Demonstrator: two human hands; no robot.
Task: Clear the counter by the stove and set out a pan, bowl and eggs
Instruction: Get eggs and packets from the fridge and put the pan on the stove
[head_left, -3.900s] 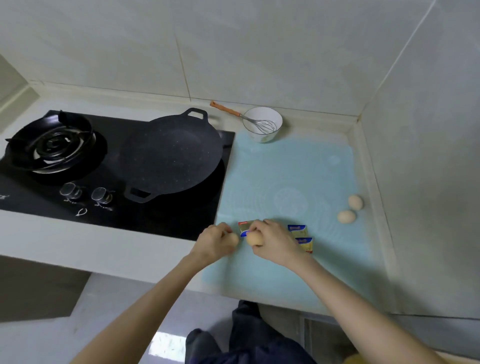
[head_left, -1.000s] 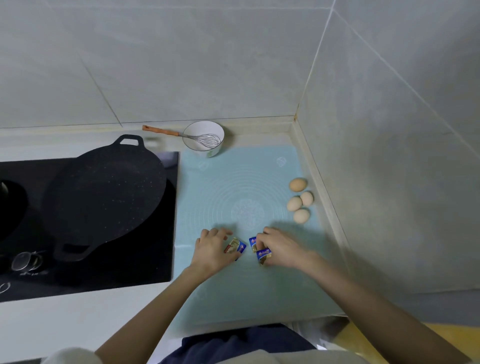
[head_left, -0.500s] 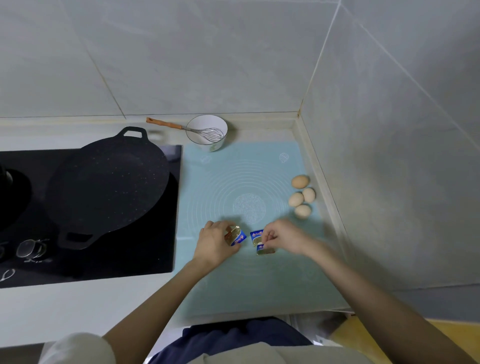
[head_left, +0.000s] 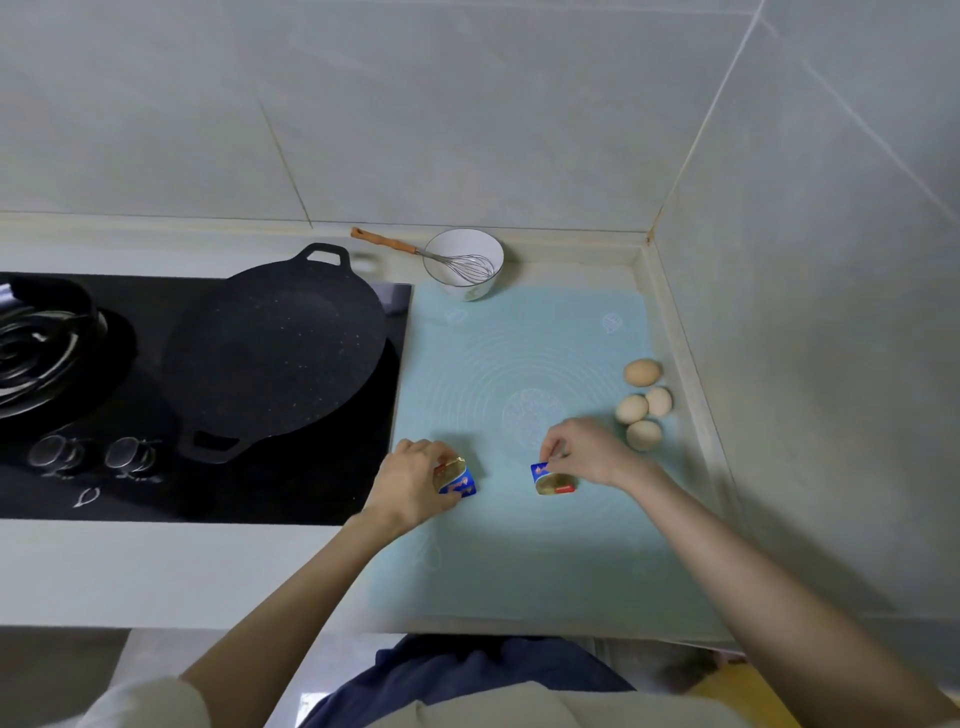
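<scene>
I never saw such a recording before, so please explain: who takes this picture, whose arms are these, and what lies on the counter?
No machine here: a person wears a camera on the head, so the one view looks down on their own arms. The left hand grips a small foil packet; the right hand pinches a second packet. Under them lies a pale blue mat, with four eggs near its right edge. Behind stands a white bowl holding a whisk. A black pan sits on the stove.

Dim, even light; soft shadows beneath both hands; wide-angle bending at edges, slight blur
</scene>
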